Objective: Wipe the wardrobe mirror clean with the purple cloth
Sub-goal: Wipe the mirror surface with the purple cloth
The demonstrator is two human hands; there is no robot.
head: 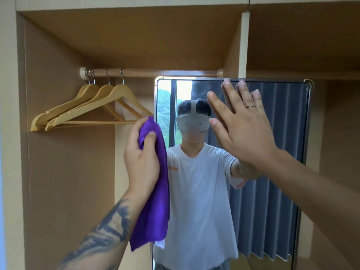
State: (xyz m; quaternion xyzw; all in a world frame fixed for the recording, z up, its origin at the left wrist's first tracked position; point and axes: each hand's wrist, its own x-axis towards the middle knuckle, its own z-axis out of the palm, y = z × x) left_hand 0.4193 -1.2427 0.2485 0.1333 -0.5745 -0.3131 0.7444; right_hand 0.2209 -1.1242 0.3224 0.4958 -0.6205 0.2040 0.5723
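the left grip (141, 154) is clenched round the purple cloth (153, 193), with the thumb and curled fingers bunching its top end. the rest of the cloth hangs straight down below that grip, past the wrist, and its lower edge ends beside the tattooed forearm (101, 230). the cloth's right side lies over the left edge of the wardrobe mirror (272, 201); whether it touches the glass cannot be told. the right grip (245, 129) is released, fingers straight and spread, palm set flat against the upper part of the mirror, up and to the right of the left grip. its fingertips (227, 82) reach the mirror's top frame, and a ring (250, 106) sits on one finger. its reflection meets it in the glass.

between the two grips the mirror shows a person in a white t-shirt (198, 191) wearing a white headset (192, 123), with a window view of green trees behind and grey curtains (272, 152) under the right grip.

up and left of the left grip, wooden hangers (87, 108) hang from a wooden rail (155, 72) inside the brown wardrobe (68, 172); the nearest hanger's arm ends just above the cloth-holding grip.
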